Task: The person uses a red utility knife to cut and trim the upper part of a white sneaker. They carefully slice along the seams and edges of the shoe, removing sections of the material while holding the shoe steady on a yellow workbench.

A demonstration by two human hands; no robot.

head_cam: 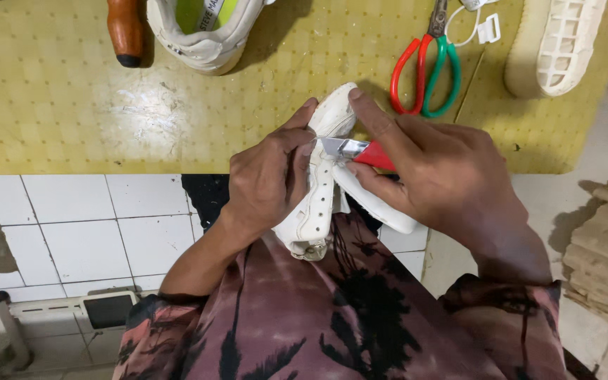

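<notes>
Currently, left hand (270,179) clamps the soft white shoe upper (316,204) at the bench's (72,105) front edge; right hand (445,176) pinches the sharp red-handled knife (357,150). Likely light and pliable; support beside the cut.

Bright, even light falls from above. The shoe (202,32) at 12 o'clock and the sole (557,42) at 1 o'clock cast soft shadows rightward on the mat (72,105) (faint glare there at 10 o'clock). Focus is sharp centrally, softer at edges.

knife handle (376,156) hidden, scissors (427,67) tips cropped
</notes>
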